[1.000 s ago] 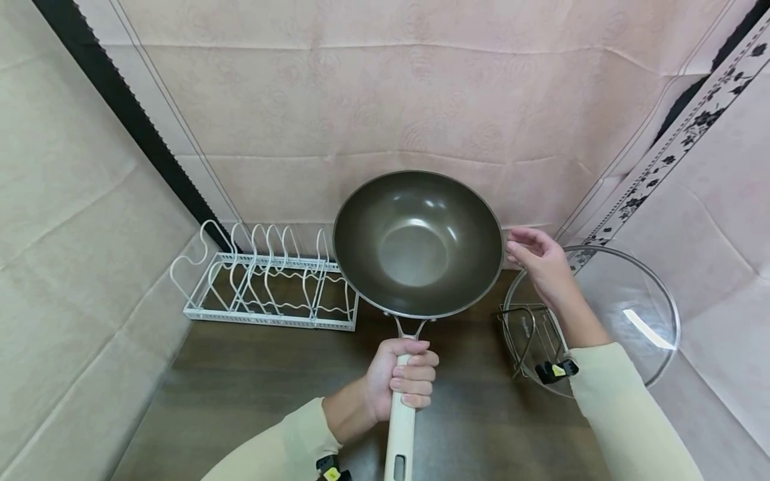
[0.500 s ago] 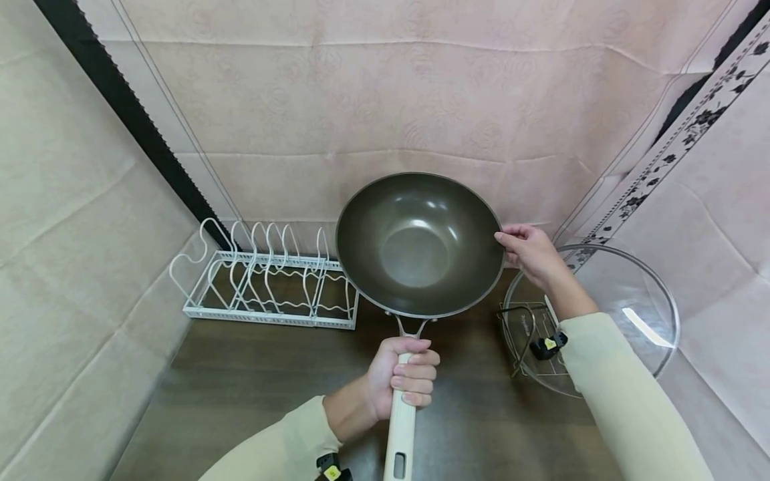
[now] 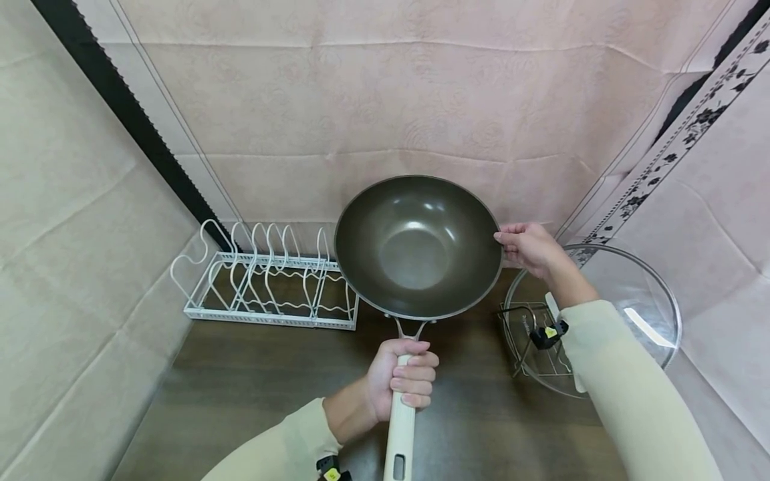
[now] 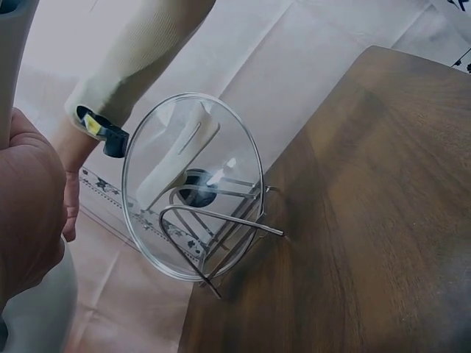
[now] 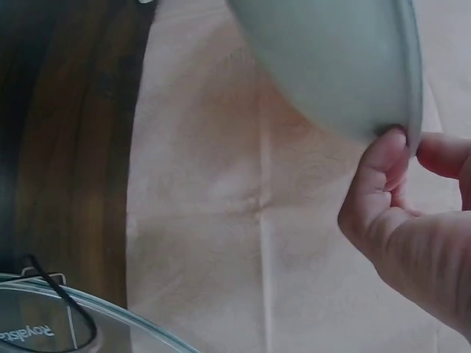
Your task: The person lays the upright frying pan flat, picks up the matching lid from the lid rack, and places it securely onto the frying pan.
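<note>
A dark-lined wok (image 3: 415, 247) with a long pale handle (image 3: 400, 427) is held up in the middle of the head view, its inside facing me. My left hand (image 3: 402, 381) grips the handle just below its metal fork. With thumb and fingers, my right hand (image 3: 532, 250) pinches the wok's right rim. In the right wrist view the pale green outside of the wok (image 5: 338, 66) shows, with the right hand (image 5: 412, 213) pinching its edge.
A white wire dish rack (image 3: 271, 317) stands on the wooden table (image 3: 271, 387) at the left. On the right, a glass lid (image 3: 637, 300) leans upright in a metal wire stand (image 4: 221, 220), partly behind my right forearm. Cloth walls surround the table.
My right hand has moved left onto the wok's rim and now pinches it; a second ago it was just off the edge. The left hand keeps its grip, and the wok has barely shifted.
</note>
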Action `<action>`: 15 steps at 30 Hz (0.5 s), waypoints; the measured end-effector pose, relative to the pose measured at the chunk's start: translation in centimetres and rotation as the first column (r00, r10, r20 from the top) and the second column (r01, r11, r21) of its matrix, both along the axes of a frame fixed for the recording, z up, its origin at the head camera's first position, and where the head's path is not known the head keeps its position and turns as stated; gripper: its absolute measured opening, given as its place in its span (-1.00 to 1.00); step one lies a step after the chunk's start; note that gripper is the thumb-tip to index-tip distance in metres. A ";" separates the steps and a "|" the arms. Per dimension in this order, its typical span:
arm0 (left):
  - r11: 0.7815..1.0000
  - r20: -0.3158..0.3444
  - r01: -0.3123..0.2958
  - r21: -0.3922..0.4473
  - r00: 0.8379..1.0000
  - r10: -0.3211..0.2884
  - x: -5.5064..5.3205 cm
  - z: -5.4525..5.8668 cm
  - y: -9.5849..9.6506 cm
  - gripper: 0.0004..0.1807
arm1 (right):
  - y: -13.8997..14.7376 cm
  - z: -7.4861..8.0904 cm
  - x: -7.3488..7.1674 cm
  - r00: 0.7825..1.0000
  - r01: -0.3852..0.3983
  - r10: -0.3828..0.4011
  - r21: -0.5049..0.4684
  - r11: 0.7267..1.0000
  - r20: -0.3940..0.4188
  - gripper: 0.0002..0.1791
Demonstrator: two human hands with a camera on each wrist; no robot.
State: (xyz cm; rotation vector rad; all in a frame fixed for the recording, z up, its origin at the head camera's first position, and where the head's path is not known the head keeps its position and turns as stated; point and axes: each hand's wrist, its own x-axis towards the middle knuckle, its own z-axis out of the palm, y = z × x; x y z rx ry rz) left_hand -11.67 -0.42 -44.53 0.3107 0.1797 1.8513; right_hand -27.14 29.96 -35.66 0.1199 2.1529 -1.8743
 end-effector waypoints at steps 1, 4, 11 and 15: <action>1.000 0.002 0.005 0.002 1.000 -0.005 0.0 -0.1 0.0 -0.59 | 0.1 0.1 0.0 1.000 -0.010 0.010 0.007 1.000 0.013 -0.92; 1.000 -0.004 0.020 0.002 1.000 -0.020 0.2 -0.3 -0.1 -0.58 | 0.4 0.3 0.1 0.998 -0.048 0.046 0.072 0.996 0.034 -0.92; 0.999 -0.022 0.036 -0.034 0.999 -0.037 0.1 -0.8 -0.5 -0.57 | 1.5 0.4 0.6 0.992 -0.124 0.122 0.134 0.983 0.022 -0.76; 0.996 -0.021 0.029 -0.079 0.999 -0.031 -0.1 -0.9 -0.8 -0.58 | 2.2 0.3 0.8 0.988 -0.152 0.151 0.147 0.977 0.021 -0.70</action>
